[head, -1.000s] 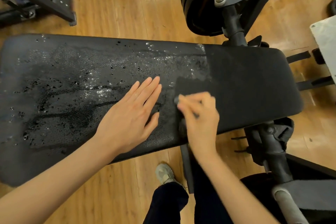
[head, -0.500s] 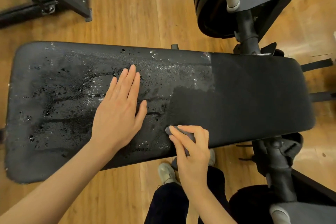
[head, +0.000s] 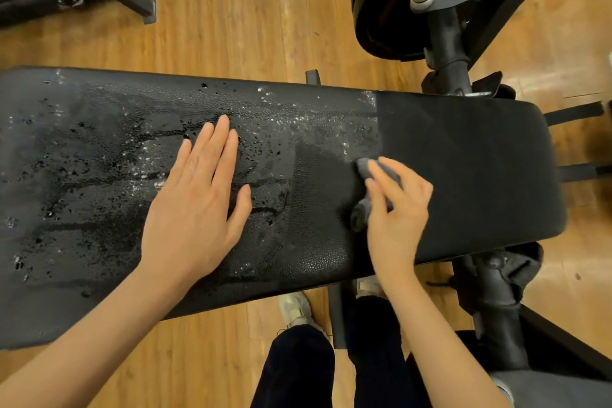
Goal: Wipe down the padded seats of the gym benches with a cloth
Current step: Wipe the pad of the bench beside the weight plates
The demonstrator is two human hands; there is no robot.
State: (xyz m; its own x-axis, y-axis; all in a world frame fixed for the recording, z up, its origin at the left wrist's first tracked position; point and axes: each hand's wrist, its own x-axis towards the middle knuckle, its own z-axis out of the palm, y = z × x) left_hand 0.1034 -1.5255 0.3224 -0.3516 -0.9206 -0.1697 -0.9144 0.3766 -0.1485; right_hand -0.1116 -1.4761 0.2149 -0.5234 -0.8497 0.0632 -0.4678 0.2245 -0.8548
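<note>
Cloth [head: 366, 169], a small grey bunched rag, is pinched under the curled fingers of the right hand [head: 399, 209] and pressed onto the long black padded bench [head: 463, 169], at the line where droplets give way to the dry matte patch toward the right end. It appears to be held wadded so that pressure is concentrated on the wet boundary. The left hand [head: 195, 205] is laid flat with straight fingers on the wet, beaded middle of the pad, probably to brace the body; nothing is gripped by it. Most of the cloth is covered by the fingers, so its full size cannot be judged, and the right hand is blurred. Beyond the bench, stacked black weight plates [head: 381, 3] are cut off by the top edge, and the wooden floor [head: 248, 10] is seen all round.
</note>
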